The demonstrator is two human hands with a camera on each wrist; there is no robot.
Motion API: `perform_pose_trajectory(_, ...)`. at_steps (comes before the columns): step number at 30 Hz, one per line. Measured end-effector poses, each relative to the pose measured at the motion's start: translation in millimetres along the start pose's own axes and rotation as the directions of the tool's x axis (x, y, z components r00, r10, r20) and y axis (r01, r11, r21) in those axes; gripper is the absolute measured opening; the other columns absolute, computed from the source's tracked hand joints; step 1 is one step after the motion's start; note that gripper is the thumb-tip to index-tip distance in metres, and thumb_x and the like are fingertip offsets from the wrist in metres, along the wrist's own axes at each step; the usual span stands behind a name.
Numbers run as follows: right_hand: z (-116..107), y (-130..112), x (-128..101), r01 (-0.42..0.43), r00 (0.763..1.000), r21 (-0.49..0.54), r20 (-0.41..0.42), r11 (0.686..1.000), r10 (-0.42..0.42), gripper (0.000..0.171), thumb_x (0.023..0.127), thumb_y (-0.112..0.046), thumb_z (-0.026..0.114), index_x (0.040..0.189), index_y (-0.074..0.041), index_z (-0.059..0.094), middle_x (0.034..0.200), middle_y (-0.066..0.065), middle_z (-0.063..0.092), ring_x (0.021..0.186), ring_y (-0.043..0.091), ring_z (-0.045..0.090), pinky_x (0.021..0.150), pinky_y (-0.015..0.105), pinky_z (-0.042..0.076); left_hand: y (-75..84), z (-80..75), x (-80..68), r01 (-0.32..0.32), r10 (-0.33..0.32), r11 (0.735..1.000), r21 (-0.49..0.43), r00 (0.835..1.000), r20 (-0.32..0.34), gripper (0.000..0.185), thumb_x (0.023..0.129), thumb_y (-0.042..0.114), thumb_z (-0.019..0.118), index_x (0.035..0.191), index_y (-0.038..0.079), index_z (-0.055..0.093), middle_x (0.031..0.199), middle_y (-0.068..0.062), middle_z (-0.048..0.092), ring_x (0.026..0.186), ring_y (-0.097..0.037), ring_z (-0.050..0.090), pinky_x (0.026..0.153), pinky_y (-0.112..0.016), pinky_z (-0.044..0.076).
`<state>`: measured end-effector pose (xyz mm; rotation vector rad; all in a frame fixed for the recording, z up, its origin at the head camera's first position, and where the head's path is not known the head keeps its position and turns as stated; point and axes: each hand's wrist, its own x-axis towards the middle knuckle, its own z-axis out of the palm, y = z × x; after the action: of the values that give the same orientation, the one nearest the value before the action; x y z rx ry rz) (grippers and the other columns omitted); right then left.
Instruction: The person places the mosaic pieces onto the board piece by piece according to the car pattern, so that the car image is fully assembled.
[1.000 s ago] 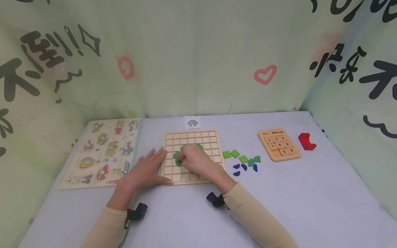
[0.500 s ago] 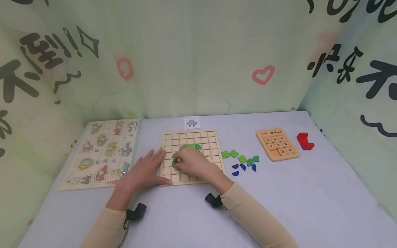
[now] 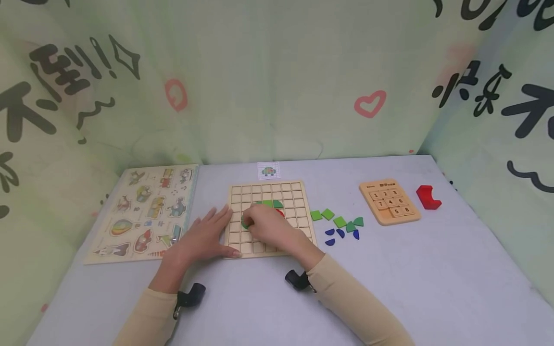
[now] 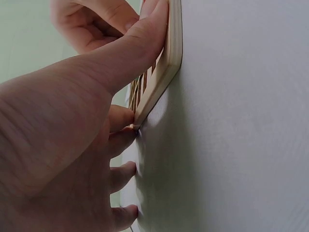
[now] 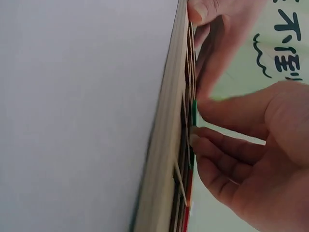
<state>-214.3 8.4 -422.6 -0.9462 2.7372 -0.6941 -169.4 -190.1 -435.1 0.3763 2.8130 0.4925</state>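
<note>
My left hand (image 3: 207, 235) rests at the left edge of the wooden grid board (image 3: 295, 189), fingers spread along its side and thumb on the near corner. In the left wrist view, the thumb lies over the rim of the board (image 4: 175, 58). My right hand (image 3: 270, 223) is over the middle of the board, thumb and fingertips pinching a green tile (image 5: 194, 113) at the grid surface. This hand covers much of the pattern. Beyond it show a light green square tile (image 3: 267, 203), a green rounded-corner tile (image 3: 278, 204) and a sliver of red tile (image 3: 281, 212).
Right of the board lie loose light green squares (image 3: 328, 214), green tiles (image 3: 358, 221) and blue half-round tiles (image 3: 330, 242). A pattern card (image 3: 269, 170) lies behind it. A picture puzzle board (image 3: 143, 211) is at left; a number puzzle (image 3: 389, 202) and a red block (image 3: 428, 197) at right.
My right hand has shifted slightly over the left part of the board, its fingertips staying at the green tiles; red now shows beyond its knuckles. My left hand stays put.
</note>
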Motion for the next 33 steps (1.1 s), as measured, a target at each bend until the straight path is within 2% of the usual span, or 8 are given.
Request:
perform_pose_trajectory(5,-14.9,5.9,-8.0,-0.052,0.998,0.043,0.019,0.998,0.051,0.022,0.090,-0.006,0.064,0.109,-0.011,0.074,0.089,-0.001,0.068,0.071,0.012,0.055,0.066,0.025,0.049,0.2,-0.2,-0.2,-0.005,0.005,1.000,0.000,1.000,0.001,0.117,0.070,0.066,0.077,0.159,0.011,0.024,0.167,-0.010,0.018,0.154,-0.041,0.013,0.119,-0.068,0.019)
perform_pose_trajectory(9,-31.8,18.6,-19.0,-0.097,0.995,0.039,0.022,0.995,0.096,0.025,0.092,-0.006,0.061,0.113,-0.009,0.074,0.102,0.002,0.073,0.079,0.012,0.058,0.074,0.027,0.052,1.0,0.4,0.9,-0.002,0.002,1.000,-0.008,1.000,0.005,0.118,0.070,0.066,0.078,0.159,0.011,0.023,0.168,-0.010,0.017,0.154,-0.041,0.012,0.120,-0.068,0.018)
perform_pose_trajectory(12,-45.4,35.6,-28.8,-0.129,0.992,0.012,0.007,0.992,0.129,0.026,0.091,-0.004,0.060,0.112,-0.008,0.075,0.107,0.004,0.074,0.085,0.015,0.059,0.078,0.030,0.053,0.9,0.9,1.7,0.006,-0.006,1.000,-0.008,1.000,0.015,0.118,0.070,0.066,0.077,0.159,0.011,0.022,0.168,-0.009,0.017,0.155,-0.040,0.011,0.120,-0.067,0.017)
perform_pose_trajectory(18,-68.4,75.5,-51.4,-0.266,0.964,-0.029,-0.035,0.964,0.265,0.032,0.088,0.002,0.059,0.116,-0.004,0.073,0.099,0.007,0.068,0.084,0.020,0.056,0.072,0.030,0.050,1.2,-1.3,0.0,0.016,-0.016,1.000,-0.002,1.000,0.019,0.120,0.069,0.066,0.078,0.159,0.010,0.022,0.168,-0.010,0.017,0.154,-0.041,0.012,0.120,-0.068,0.017)
perform_pose_trajectory(23,-80.5,99.2,-65.3,-0.337,0.942,-0.024,-0.001,0.941,0.337,0.037,0.085,0.003,0.063,0.120,-0.002,0.070,0.107,0.011,0.068,0.087,0.022,0.058,0.073,0.031,0.052,0.7,-2.2,-1.7,0.006,-0.006,1.000,0.003,1.000,0.008,0.119,0.070,0.066,0.078,0.159,0.009,0.023,0.167,-0.012,0.018,0.154,-0.043,0.013,0.119,-0.069,0.018)
perform_pose_trajectory(27,-88.7,113.6,-73.4,-0.362,0.932,-0.035,0.015,0.932,0.363,0.038,0.084,0.002,0.064,0.121,-0.002,0.070,0.112,0.014,0.068,0.089,0.023,0.057,0.078,0.034,0.052,-0.4,-0.8,-0.9,0.002,-0.002,1.000,0.005,1.000,0.007,0.119,0.070,0.067,0.077,0.159,0.009,0.023,0.167,-0.011,0.018,0.154,-0.042,0.013,0.119,-0.069,0.018)
perform_pose_trajectory(33,-90.7,128.5,-80.0,-0.381,0.922,-0.034,0.053,0.924,0.382,0.035,0.083,-0.001,0.074,0.117,-0.006,0.072,0.106,0.012,0.066,0.089,0.023,0.055,0.077,0.033,0.051,-1.0,-0.1,0.6,0.007,-0.007,1.000,0.010,1.000,0.009,0.121,0.069,0.069,0.077,0.159,0.010,0.022,0.167,-0.011,0.018,0.154,-0.042,0.013,0.119,-0.069,0.019)
